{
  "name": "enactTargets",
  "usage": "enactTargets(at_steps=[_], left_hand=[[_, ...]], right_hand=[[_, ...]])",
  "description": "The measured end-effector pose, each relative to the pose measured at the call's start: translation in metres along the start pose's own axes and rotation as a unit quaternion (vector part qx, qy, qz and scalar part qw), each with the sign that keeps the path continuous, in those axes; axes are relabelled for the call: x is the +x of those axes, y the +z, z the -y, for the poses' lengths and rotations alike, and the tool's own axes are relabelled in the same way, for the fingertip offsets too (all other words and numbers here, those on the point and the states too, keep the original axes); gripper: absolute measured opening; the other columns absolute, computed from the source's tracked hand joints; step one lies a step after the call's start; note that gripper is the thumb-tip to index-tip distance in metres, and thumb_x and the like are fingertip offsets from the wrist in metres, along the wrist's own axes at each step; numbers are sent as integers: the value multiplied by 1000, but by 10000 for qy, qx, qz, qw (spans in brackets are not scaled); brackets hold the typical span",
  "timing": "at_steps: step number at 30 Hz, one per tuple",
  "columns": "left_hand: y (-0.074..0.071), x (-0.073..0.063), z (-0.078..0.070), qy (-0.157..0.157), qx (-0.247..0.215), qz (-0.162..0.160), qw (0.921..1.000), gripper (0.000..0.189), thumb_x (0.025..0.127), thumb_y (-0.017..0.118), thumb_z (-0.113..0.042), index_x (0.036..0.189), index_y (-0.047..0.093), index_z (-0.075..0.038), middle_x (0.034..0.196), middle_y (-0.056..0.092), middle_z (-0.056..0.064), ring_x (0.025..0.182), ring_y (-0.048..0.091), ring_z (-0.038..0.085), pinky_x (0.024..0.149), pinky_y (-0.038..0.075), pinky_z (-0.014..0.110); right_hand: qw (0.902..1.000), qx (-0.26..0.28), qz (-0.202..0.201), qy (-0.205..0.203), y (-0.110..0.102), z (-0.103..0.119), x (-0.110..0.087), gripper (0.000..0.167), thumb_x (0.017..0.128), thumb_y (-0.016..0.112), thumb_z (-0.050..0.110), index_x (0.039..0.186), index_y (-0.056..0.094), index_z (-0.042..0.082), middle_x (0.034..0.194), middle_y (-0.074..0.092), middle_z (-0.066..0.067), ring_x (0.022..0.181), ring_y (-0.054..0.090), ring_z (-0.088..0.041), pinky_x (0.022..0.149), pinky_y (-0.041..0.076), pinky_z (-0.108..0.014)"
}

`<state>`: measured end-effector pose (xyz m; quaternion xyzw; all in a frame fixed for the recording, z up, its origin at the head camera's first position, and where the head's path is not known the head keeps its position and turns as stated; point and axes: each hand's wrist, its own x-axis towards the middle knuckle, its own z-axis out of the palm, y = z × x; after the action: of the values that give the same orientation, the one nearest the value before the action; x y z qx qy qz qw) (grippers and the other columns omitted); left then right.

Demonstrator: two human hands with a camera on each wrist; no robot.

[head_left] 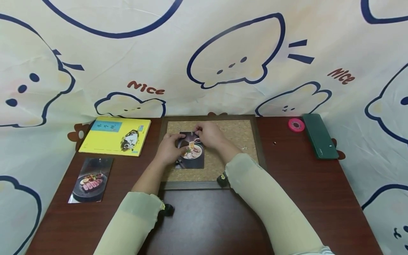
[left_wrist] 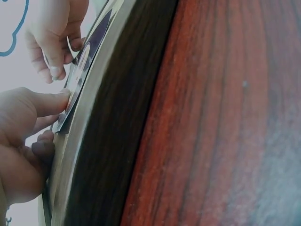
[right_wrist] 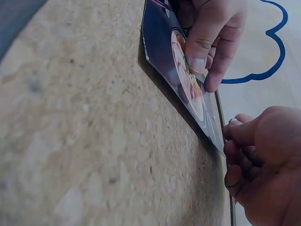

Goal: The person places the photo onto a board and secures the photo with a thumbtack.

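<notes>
A glossy food picture card [head_left: 194,161], showing a bowl of noodles, lies against a framed cork board [head_left: 229,170]. My left hand [head_left: 172,148] holds the card by its left side, thumb on its face and index finger at the top edge. In the right wrist view, the lower edge of the card [right_wrist: 160,52] stands off the cork. My right hand [head_left: 210,134] is at the top right corner, thumb and fingertips together. A small pale pushpin-like piece [right_wrist: 234,121] shows at those fingertips; its exact shape is unclear.
A yellow book [head_left: 105,143] and another food picture card [head_left: 90,180] lie left of the board. On the right are a pink tape roll [head_left: 296,121], a green box [head_left: 320,136] and a tiny round piece [head_left: 274,143]. Small clear bits [head_left: 244,148] sit on the cork.
</notes>
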<state>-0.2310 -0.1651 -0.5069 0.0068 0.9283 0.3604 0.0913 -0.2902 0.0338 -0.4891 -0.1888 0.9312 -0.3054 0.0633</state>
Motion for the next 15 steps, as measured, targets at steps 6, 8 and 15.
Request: enactTargets(at_steps=[6, 8, 15], left_hand=[[1, -1, 0, 35, -4, 12, 10000, 56, 94, 77, -31, 145, 61, -15, 145, 45, 20, 129, 48, 39, 108, 40, 57], [1, -1, 0, 22, -26, 13, 10000, 56, 93, 77, -31, 145, 61, -15, 143, 45, 20, 127, 49, 38, 107, 41, 57], [0, -1, 0, 34, -10, 6, 10000, 57, 94, 77, -30, 146, 60, -14, 138, 47, 18, 118, 51, 35, 101, 44, 53]], right_hand=[[9993, -333, 176, 35, 3, 1, 8, 17, 104, 58, 12, 104, 74, 17, 98, 71, 2, 92, 65, -16, 88, 52, -39], [9989, -386, 264, 47, 3, 2, 10, 17, 104, 58, 12, 105, 75, 17, 100, 72, 2, 94, 66, -17, 90, 52, -39], [9965, -716, 428, -7, 4, 7, 17, 18, 104, 60, 16, 107, 77, 20, 106, 75, 4, 104, 68, -19, 96, 52, -39]])
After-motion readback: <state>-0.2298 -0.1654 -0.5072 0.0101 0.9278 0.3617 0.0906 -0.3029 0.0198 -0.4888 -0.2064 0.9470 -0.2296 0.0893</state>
